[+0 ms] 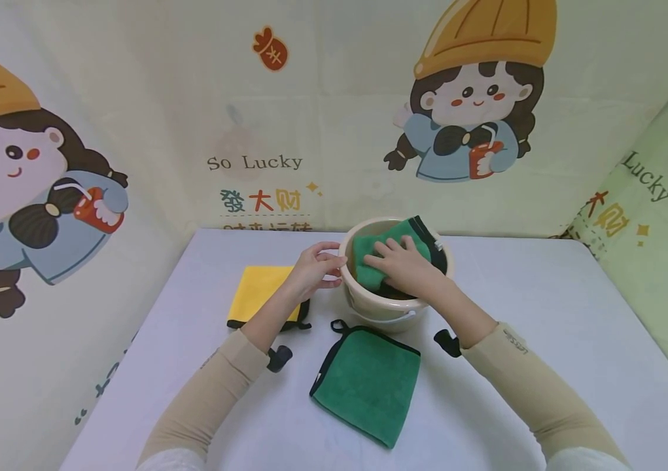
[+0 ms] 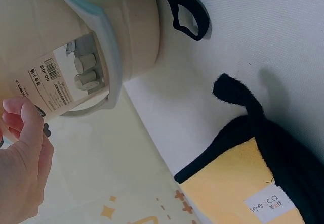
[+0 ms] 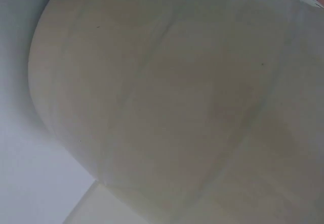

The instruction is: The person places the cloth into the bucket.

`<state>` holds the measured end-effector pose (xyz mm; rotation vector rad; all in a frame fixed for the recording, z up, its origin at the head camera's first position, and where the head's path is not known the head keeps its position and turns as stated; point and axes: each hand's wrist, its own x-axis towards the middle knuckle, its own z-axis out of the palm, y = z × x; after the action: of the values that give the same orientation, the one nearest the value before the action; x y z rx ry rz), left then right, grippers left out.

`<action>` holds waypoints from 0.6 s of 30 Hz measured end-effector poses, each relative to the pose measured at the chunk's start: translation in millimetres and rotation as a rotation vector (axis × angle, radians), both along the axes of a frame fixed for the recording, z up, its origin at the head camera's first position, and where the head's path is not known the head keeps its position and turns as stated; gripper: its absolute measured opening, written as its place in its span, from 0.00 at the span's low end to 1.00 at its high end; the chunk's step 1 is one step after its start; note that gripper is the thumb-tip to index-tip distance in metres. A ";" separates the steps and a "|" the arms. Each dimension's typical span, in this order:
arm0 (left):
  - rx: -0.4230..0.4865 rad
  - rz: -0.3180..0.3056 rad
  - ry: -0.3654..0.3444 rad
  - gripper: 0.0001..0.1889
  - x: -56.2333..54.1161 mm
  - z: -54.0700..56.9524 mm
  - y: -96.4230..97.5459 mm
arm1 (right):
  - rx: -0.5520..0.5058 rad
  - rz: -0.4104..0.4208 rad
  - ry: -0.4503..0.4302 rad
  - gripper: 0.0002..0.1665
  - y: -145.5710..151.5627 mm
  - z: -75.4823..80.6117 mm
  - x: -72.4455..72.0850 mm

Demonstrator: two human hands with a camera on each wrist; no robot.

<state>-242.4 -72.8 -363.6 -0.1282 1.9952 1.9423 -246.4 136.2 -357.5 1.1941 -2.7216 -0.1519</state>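
A cream bucket [image 1: 395,318] stands upright toward the back of the table. Inside it lies a green cloth with black trim [image 1: 395,235], one corner rising above the far rim. My right hand [image 1: 407,265] rests on this cloth with its fingers spread. At the bucket's left rim are the fingertips of my left hand [image 1: 313,268], loosely bent and gripping nothing. In the left wrist view, the left hand [image 2: 25,158] is close to the bucket's labelled side [image 2: 30,47]. Only the bucket wall [image 3: 167,102] fills most of the right wrist view; the right hand is out of it.
A second green cloth [image 1: 369,383] with a black loop lies flat in front of the bucket. A yellow cloth [image 1: 257,288] with black edging lies to the left, partly behind the left forearm. Behind the white table [image 1: 522,275] hangs a printed backdrop [image 1: 357,131].
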 end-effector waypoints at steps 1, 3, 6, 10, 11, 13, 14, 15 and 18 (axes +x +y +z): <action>0.000 -0.001 -0.003 0.21 -0.2 -0.1 -0.3 | 0.003 0.001 -0.014 0.28 -0.4 -0.3 -0.2; 0.002 -0.006 -0.010 0.22 -0.6 0.1 -0.7 | 0.011 -0.003 -0.043 0.28 -0.9 -0.7 -0.6; 0.002 -0.015 -0.016 0.23 -1.0 0.5 -1.0 | 0.026 -0.019 -0.089 0.29 -1.7 -0.9 -1.1; 0.004 -0.018 -0.016 0.24 -0.3 1.1 -1.0 | 0.046 -0.047 -0.147 0.27 -3.7 0.1 -1.0; 0.005 -0.017 -0.016 0.24 -0.1 1.3 -1.2 | 0.051 -0.053 -0.161 0.27 -4.2 0.2 -0.9; 0.007 -0.012 -0.016 0.23 -0.1 1.1 -1.3 | 0.059 -0.063 -0.190 0.26 -5.2 0.3 -0.7; 0.008 -0.010 -0.017 0.23 -0.3 0.9 -1.3 | 0.062 -0.067 -0.204 0.26 -5.6 0.1 -0.6; 0.008 -0.008 -0.016 0.23 -0.5 0.7 -1.3 | 0.067 -0.070 -0.213 0.26 -5.7 -0.2 -0.5; 0.009 -0.001 -0.013 0.22 -0.9 0.6 -1.2 | 0.078 -0.069 -0.225 0.25 -5.8 -1.2 -0.7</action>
<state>-243.3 -74.0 -363.1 -0.1373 1.9775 1.9440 -247.1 130.4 -358.7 1.2047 -2.9793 -0.1409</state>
